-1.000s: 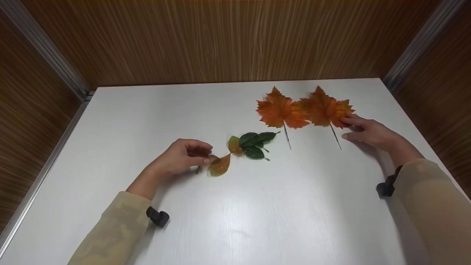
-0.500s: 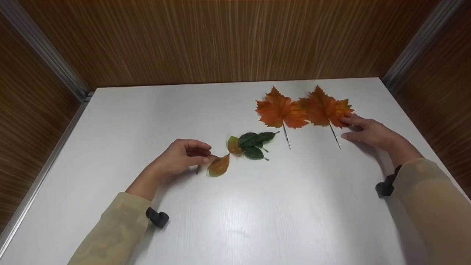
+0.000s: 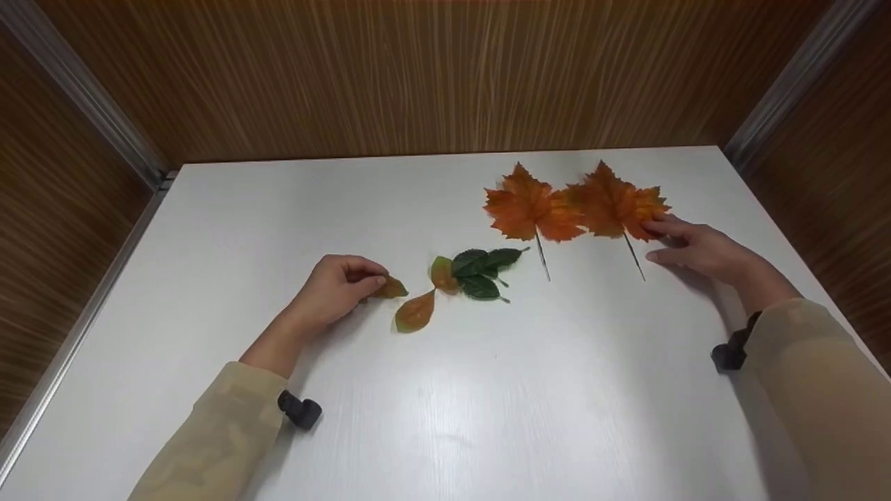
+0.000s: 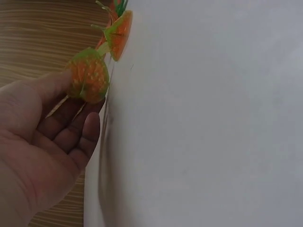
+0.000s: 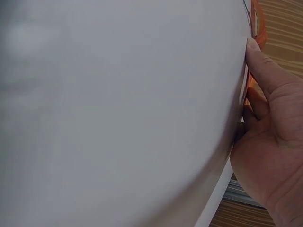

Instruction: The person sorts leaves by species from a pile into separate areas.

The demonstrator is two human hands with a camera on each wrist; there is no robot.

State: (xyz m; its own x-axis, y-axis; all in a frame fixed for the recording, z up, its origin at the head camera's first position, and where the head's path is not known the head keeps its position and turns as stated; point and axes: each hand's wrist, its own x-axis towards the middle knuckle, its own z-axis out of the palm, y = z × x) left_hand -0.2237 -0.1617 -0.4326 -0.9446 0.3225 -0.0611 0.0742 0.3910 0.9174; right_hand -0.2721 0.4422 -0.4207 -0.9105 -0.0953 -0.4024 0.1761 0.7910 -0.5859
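My left hand (image 3: 330, 289) pinches a small orange-and-green artificial leaf (image 3: 392, 287) between thumb and fingers. In the left wrist view this leaf (image 4: 89, 78) stands up from the thumb, above the other curled fingers. Just right of it lies an orange leaf with a green edge (image 3: 415, 312). Beyond that a similar leaf (image 3: 443, 273) meets several dark green leaves (image 3: 470, 264). On the far right my right hand (image 3: 703, 254) rests its fingertips on the edge of an orange maple leaf (image 3: 609, 202), fingers loosely extended. A second maple leaf (image 3: 525, 205) lies partly against it.
All the leaves lie on a white table (image 3: 445, 417). A brown wood-patterned panel (image 3: 445, 76) rises behind it, with similar panels at both sides and metal rails in the corners. Dark stems point from the maple leaves toward the front.
My left hand has shifted slightly left and away from me, drawing the small leaf off the orange leaf beside it. My right hand and the maple leaves have stayed put.
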